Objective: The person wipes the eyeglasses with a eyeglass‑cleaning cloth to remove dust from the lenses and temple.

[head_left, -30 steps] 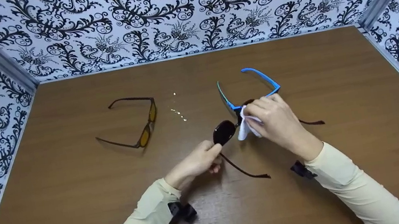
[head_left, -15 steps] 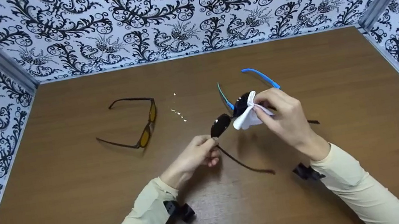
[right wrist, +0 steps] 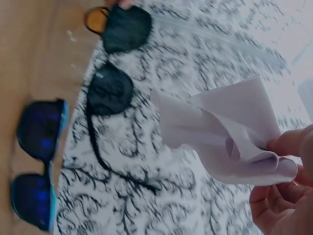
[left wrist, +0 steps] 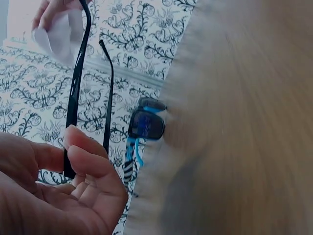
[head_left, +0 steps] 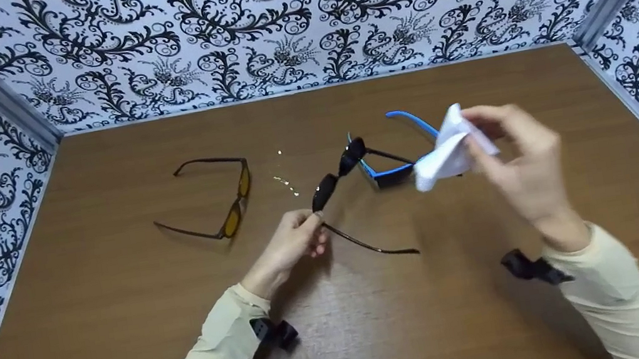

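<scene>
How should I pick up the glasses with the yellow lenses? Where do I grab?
Pinch the near earpiece of the yellow-lensed glasses, I'd say, coming from the person's side. Both earpieces are open and stick out leftward, so the near one should be easy to reach without touching the lenses. The left hand is closer, but it's holding the black sunglasses.

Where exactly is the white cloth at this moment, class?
In the head view, the white cloth is right of centre, pinched in the person's right hand and partly hiding the blue-framed sunglasses.
</scene>
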`<action>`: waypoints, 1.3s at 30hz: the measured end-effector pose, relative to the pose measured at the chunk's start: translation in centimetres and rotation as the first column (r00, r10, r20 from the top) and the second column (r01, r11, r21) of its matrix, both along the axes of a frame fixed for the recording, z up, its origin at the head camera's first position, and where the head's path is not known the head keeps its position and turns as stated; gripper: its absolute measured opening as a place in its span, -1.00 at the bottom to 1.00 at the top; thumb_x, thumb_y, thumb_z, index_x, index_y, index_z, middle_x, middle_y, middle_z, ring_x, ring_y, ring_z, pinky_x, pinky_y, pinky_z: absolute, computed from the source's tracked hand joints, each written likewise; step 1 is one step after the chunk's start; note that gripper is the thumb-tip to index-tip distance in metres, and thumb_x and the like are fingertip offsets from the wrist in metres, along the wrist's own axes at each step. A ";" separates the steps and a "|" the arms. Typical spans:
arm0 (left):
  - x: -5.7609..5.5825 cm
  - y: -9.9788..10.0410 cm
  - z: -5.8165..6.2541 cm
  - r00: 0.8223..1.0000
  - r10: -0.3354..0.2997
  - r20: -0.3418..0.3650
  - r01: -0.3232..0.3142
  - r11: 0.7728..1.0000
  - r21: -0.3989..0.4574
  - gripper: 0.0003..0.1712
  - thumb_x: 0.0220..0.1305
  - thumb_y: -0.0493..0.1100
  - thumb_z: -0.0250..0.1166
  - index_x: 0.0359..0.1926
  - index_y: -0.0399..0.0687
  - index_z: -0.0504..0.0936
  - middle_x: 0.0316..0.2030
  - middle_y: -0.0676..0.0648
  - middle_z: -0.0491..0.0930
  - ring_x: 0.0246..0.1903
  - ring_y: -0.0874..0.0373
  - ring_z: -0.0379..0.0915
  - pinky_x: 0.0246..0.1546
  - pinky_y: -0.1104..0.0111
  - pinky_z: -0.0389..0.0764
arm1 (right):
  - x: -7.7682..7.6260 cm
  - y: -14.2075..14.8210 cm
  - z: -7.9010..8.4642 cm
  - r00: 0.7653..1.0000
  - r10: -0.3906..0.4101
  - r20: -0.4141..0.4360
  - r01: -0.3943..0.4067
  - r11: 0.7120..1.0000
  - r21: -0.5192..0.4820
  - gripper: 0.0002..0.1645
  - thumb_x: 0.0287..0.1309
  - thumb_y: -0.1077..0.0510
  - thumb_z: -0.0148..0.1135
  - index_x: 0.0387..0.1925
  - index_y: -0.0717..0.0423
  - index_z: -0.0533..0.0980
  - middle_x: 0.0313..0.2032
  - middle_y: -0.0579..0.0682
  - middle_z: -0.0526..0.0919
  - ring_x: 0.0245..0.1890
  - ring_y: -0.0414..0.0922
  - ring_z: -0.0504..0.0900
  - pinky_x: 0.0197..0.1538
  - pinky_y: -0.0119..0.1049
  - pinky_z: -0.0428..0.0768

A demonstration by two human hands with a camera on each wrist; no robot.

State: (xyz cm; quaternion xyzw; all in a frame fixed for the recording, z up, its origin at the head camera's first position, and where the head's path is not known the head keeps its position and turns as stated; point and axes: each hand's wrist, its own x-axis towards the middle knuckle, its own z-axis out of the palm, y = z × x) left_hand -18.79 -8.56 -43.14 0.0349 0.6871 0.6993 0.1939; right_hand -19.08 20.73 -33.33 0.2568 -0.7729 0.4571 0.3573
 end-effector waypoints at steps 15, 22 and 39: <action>0.0 -1.7 0.4 1.000 0.020 0.012 -0.020 1.000 0.001 -0.73 0.43 -0.32 -0.07 -0.42 -0.30 0.44 -0.61 -0.04 0.45 -0.68 0.24 0.38 -0.62 0.48 0.44 | -0.2 4.3 -1.7 0.946 -0.016 0.324 -0.039 0.986 0.164 -0.71 0.00 0.55 0.28 -0.19 0.33 0.62 -0.31 0.10 0.68 -0.34 -0.31 0.62 -0.29 -0.59 0.54; 0.4 -1.3 0.8 1.000 0.014 -0.010 -0.015 1.000 -0.013 -0.74 0.42 -0.34 -0.08 -0.43 -0.30 0.43 -0.61 -0.05 0.45 -0.70 0.25 0.38 -0.63 0.48 0.45 | -0.5 2.7 -3.6 0.895 0.047 0.443 -0.136 0.976 0.172 -0.76 0.04 0.53 0.26 -0.20 0.34 0.58 -0.32 0.11 0.68 -0.33 -0.24 0.63 -0.29 -0.54 0.58; 0.8 -1.8 0.7 0.999 0.022 -0.039 -0.024 0.999 -0.045 -0.77 0.41 -0.35 -0.05 -0.40 -0.29 0.46 -0.60 -0.07 0.47 -0.68 0.23 0.40 -0.61 0.46 0.48 | -1.8 3.3 -3.8 0.857 0.078 0.510 -0.097 0.995 0.011 -0.76 0.09 0.53 0.20 -0.16 0.43 0.54 -0.26 0.12 0.62 -0.28 -0.29 0.62 -0.19 -0.51 0.58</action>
